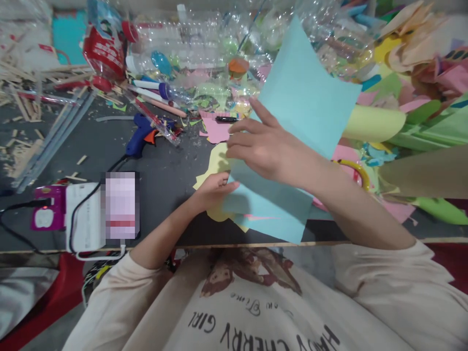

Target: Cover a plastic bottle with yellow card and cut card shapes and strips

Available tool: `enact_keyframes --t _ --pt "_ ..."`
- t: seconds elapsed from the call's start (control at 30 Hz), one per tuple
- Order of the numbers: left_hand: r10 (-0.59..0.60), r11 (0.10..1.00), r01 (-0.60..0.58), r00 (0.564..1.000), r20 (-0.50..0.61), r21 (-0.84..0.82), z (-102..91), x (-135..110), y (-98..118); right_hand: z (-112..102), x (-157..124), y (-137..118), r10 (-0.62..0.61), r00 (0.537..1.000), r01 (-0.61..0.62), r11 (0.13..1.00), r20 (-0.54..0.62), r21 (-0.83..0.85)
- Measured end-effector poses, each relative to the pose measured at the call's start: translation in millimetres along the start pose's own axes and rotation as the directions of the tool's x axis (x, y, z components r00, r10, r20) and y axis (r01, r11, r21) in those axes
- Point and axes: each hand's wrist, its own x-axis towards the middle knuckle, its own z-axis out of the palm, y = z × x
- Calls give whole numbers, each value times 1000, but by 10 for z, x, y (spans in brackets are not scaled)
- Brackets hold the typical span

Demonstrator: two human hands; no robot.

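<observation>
A light blue sheet of paper [307, 92] lies in front of me, its far part raised and curving over the clutter. My left hand [214, 191] grips the sheet's left edge, thumb on top and the other fingers mostly hidden. Across the middle of the sheet reaches my right hand [261, 146], fingers stretched out and slightly apart. A cut yellow paper piece [215, 165] shows partly from under the blue sheet. Just beyond my right fingertips, a black pen [225, 119] rests by pink paper scraps [215, 130].
Left of my hands are a blue glue gun [138, 136], a phone [120, 204], a white power strip [84, 214] and wooden sticks [27, 102]. Clear plastic bottles [179, 34] fill the back. Yellow-handled scissors [360, 173] and coloured paper lie at right.
</observation>
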Motion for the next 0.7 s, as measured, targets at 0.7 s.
enact_keyframes --t 0.7 --pt "165 986 -167 983 -77 -12 -76 1 -179 382 -752 -229 358 929 -358 934 93 -12"
